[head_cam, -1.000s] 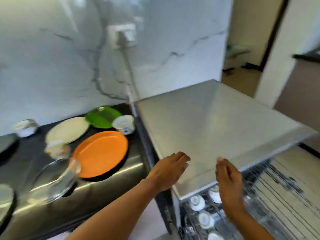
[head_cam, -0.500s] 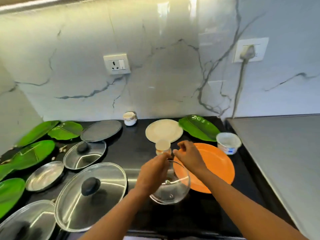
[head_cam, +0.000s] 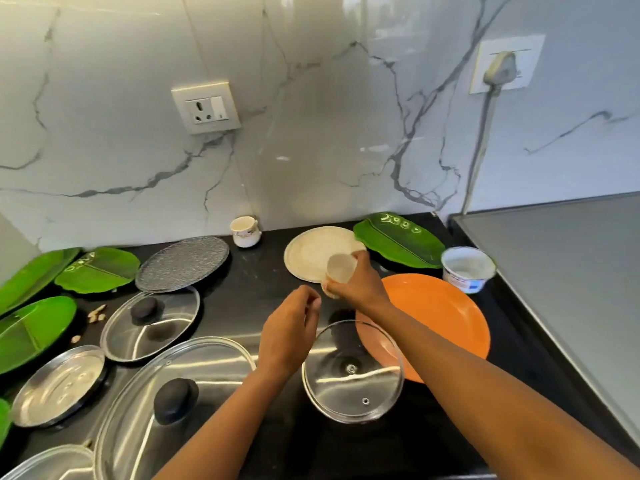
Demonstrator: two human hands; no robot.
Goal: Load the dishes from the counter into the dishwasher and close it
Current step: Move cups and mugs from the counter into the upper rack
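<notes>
Change: cup (head_cam: pixel 341 268) just lifted off counter (head_cam: pixel 256 292).
Right grip (head_cam: pixel 362 287): wraps cup.
Left grip (head_cam: pixel 289 332): relaxed, empty.
Means: likely dishwasher-bound next.

Glass lid (head_cam: pixel 353 393) before wide plate (head_cam: pixel 440 317), tub (head_cam: pixel 467 270) behind plate, counter (head_cam: pixel 242 306) beneath

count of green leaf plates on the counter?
5 green leaf plates: far-left back; beside it; left middle; a sliver at the left edge; back right, behind the orange plate. More may sit out of frame on the left.
</notes>
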